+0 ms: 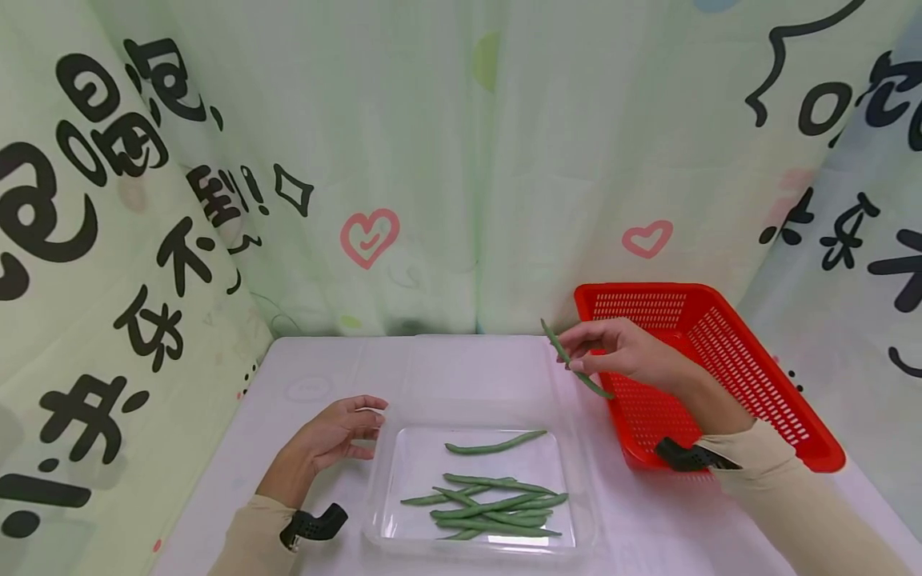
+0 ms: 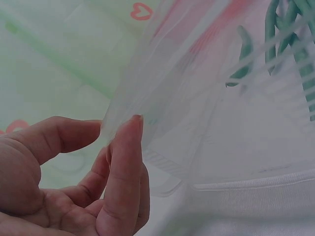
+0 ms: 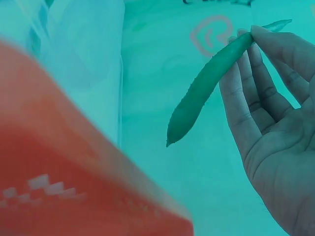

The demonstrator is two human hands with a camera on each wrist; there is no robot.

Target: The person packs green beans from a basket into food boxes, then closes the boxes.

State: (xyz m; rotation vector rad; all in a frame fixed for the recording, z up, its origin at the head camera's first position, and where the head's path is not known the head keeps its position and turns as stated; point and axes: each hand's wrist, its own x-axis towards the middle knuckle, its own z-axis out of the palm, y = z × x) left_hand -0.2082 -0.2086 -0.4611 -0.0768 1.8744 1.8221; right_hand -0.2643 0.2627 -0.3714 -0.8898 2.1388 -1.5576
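Observation:
My right hand [image 1: 627, 348] pinches a green bean [image 1: 596, 390] between thumb and fingertips, over the left rim of a red plastic basket [image 1: 763, 352]. In the right wrist view, the bean [image 3: 204, 83] slants out from the fingertips, its thick end hanging down. At the left edge of a clear plastic tray [image 1: 382, 480], my left hand [image 1: 334, 436] has its fingertips at the rim, thumb and fingers apart and loosely bent. Inside the tray lie several green beans [image 1: 497, 512] in a crossed pile, with one separate bean [image 1: 497, 444] behind them.
A white cloth [image 1: 331, 360] covers the table. Pale green printed curtains [image 1: 432, 160] hang around the back and both sides. Standing to the tray's right, the basket has raised, slotted walls. Black bands [image 1: 313, 524] sit on both wrists.

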